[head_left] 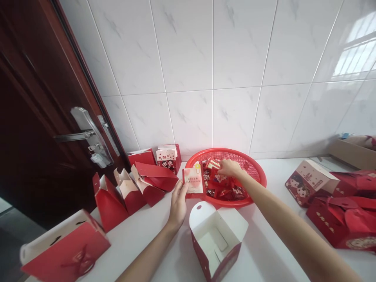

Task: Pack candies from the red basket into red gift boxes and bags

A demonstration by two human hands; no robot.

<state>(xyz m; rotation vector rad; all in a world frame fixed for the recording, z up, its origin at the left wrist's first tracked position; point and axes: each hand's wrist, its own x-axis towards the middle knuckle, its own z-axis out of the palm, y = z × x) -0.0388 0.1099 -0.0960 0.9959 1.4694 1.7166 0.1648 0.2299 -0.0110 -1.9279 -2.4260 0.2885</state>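
My left hand grips a flat red and cream printed packet by its left edge, just in front of a red plastic basket. Red wrapped candies and other small packets lie inside that basket. Reaching over its rim, my right hand has its fingers bent down at a red packet; the fingertips are partly hidden. Below both hands stands an open red gift box with a white inside, its flaps spread and nothing seen in it.
Several red boxes stand along the left side, near a dark door. A larger red box is at the front left. More red boxes and a cardboard box are at right. A tiled wall rises behind.
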